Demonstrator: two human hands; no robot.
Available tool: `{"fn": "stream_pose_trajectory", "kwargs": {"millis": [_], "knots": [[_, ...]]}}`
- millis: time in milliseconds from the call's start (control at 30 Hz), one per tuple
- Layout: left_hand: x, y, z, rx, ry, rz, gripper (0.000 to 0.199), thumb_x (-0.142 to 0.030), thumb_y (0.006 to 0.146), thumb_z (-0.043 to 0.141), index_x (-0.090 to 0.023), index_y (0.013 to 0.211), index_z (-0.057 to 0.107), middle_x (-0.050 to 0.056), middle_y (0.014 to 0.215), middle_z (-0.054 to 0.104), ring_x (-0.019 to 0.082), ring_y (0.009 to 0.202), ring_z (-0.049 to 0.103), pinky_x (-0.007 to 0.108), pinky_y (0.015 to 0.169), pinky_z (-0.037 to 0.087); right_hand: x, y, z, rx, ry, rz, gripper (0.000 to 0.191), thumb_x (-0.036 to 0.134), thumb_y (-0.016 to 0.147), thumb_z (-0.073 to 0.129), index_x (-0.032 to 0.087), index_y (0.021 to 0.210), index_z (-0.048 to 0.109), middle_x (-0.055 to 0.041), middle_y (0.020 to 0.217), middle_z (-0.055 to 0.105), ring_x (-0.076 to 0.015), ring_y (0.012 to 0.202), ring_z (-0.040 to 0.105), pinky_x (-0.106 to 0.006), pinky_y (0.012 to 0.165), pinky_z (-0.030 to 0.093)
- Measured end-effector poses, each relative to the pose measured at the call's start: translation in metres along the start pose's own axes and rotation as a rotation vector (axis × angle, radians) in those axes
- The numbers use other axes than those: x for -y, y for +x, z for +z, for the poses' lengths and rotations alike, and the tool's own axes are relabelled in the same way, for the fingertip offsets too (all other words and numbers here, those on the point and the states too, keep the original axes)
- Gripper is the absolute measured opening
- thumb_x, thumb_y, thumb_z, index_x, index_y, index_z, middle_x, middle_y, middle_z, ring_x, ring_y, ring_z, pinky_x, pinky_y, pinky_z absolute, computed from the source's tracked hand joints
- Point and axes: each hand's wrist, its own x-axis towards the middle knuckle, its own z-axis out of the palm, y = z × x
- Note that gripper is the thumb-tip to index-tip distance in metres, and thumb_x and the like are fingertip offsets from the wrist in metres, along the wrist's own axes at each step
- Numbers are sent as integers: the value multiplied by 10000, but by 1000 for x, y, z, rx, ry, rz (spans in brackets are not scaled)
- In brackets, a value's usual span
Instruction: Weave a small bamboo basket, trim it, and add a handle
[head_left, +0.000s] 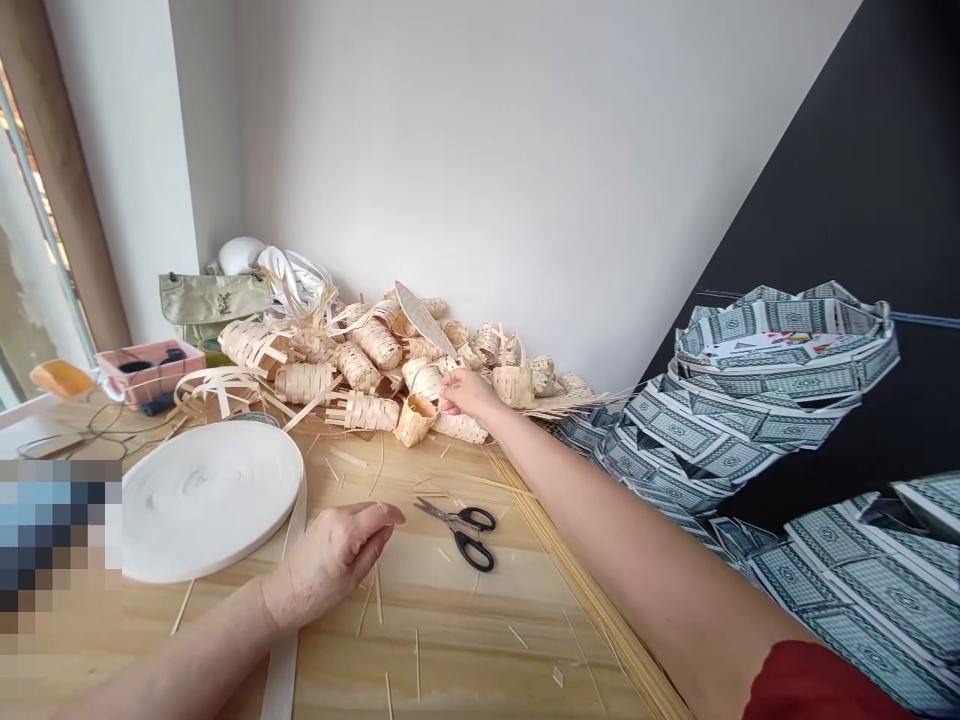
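Note:
My right hand reaches far forward to a heap of small woven strip baskets. Its fingers are curled together beside a small yellowish woven cup; what they hold, if anything, is hidden. Just above it, a grey pointed flat piece sticks up from the heap, and I cannot tell whether the hand touches it. My left hand is loosely closed low over the table, with nothing visible in it. Black-handled scissors lie to its right, blades partly apart.
A big white roll of flat strip lies at left, its loose end running under my left wrist. Long thin splints lie beneath my right arm. A pink basket stands back left. Structures of folded cards rise at right.

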Motion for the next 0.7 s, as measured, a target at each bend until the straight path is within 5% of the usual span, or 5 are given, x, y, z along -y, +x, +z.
{"fn": "stream_pose_trajectory", "kwargs": {"millis": [233, 400, 533, 700], "knots": [[4, 1, -2, -25, 38, 49, 263, -146, 898, 319, -196, 971, 566, 34, 783, 628, 129, 664, 606, 223, 611, 462, -9, -34, -28, -27, -5, -127, 421, 116, 819, 526, 168, 1230, 454, -122, 1227, 508, -81, 661, 616, -196, 542, 493], [9, 1, -2, -23, 14, 62, 248, -138, 896, 334, -198, 940, 571, 28, 789, 626, 121, 679, 604, 218, 621, 464, -45, -120, -47, 88, -183, -205, 174, 81, 731, 535, 167, 820, 658, -16, 782, 651, -122, 585, 579, -222, 534, 426], [21, 0, 0, -22, 53, 32, 219, -178, 897, 355, -198, 940, 569, 25, 791, 654, 128, 689, 625, 221, 630, 474, -78, -189, -38, 179, -288, -268, 228, 38, 725, 487, 181, 735, 663, -12, 744, 647, -161, 727, 589, -262, 680, 431], [37, -2, 4, -37, 130, -5, 221, -234, 907, 359, -205, 967, 569, 28, 823, 696, 138, 714, 659, 215, 644, 498, -115, -224, -15, 203, -416, -282, 291, 39, 761, 429, 180, 914, 632, -58, 936, 618, -183, 862, 582, -284, 768, 445]]}}
